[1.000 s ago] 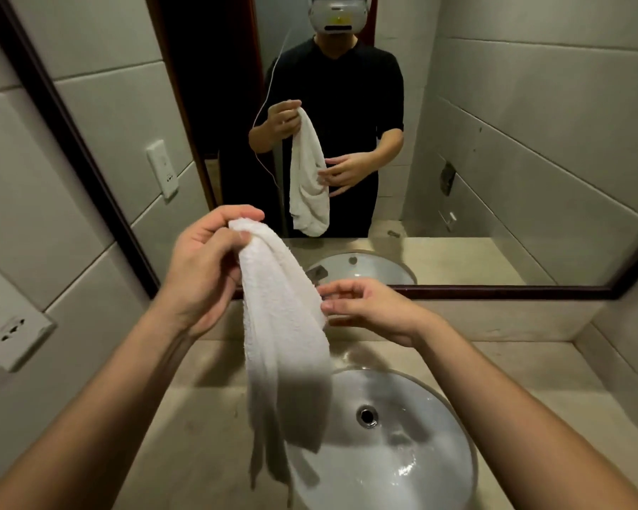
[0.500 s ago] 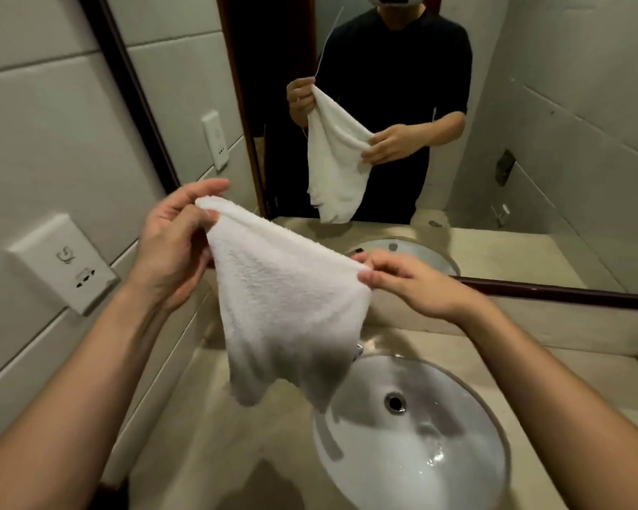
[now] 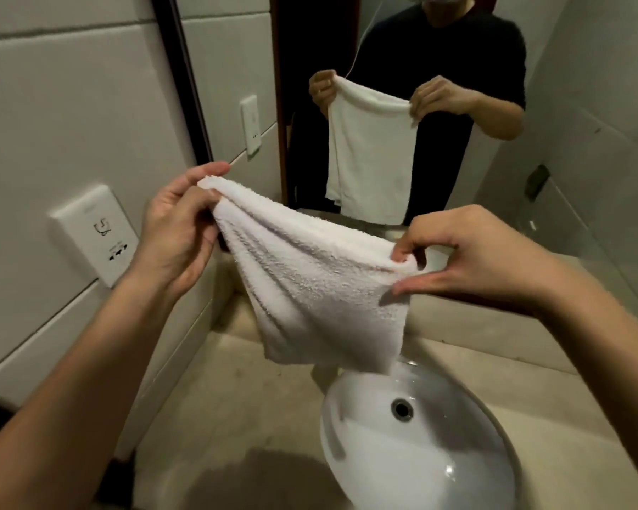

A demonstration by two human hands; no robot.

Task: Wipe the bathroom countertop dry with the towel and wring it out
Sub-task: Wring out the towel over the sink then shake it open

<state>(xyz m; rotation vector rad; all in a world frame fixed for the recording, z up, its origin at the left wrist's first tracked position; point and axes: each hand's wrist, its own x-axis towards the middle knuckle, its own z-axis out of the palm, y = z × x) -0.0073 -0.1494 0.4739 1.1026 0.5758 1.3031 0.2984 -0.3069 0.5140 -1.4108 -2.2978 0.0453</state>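
Observation:
A white terry towel hangs spread in the air above the beige countertop and the rim of the white basin. My left hand pinches its upper left corner between thumb and fingers. My right hand pinches the upper right corner, with the other fingers curled. The towel's lower edge dangles just above the back left of the basin. The mirror repeats both hands and the towel held out flat.
A dark-framed mirror fills the wall behind the counter. A white wall socket sits on the tiled left wall. The basin has a metal drain. A dark shadow falls on the counter's front.
My hands have drawn further apart, stretching the towel's top edge wider. One second ago the towel hung bunched from my left hand alone, and my right hand has since taken the other corner.

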